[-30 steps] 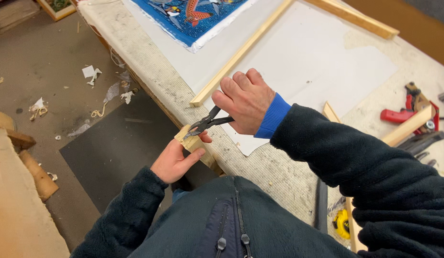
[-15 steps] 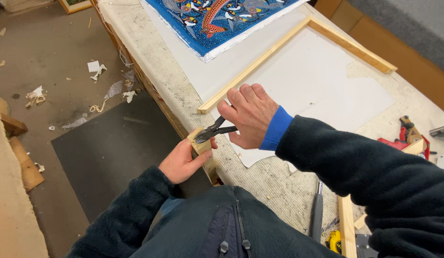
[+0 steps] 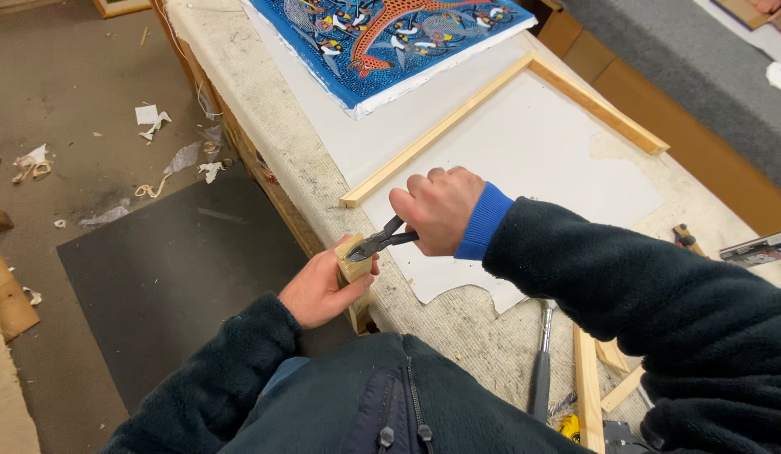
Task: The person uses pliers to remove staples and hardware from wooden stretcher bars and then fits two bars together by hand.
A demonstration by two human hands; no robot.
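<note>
From the head camera I saw no packages or labels, only a blue painting (image 3: pixel 390 38) with orange and white fish shapes lying flat at the far end of the bench (image 3: pixel 264 126), and white paper scraps (image 3: pixel 150 118) on the floor. Beside the painting lay a pale wooden frame (image 3: pixel 441 139) over a white sheet (image 3: pixel 525 168). My left hand (image 3: pixel 319 290) was clenched around a small, light wood block (image 3: pixel 354 265) just off the bench's near edge. My right hand (image 3: pixel 436 210) gripped black pliers (image 3: pixel 382 242), their tips touching the block's top. A hammer (image 3: pixel 542 361) lay near my right sleeve.
</note>
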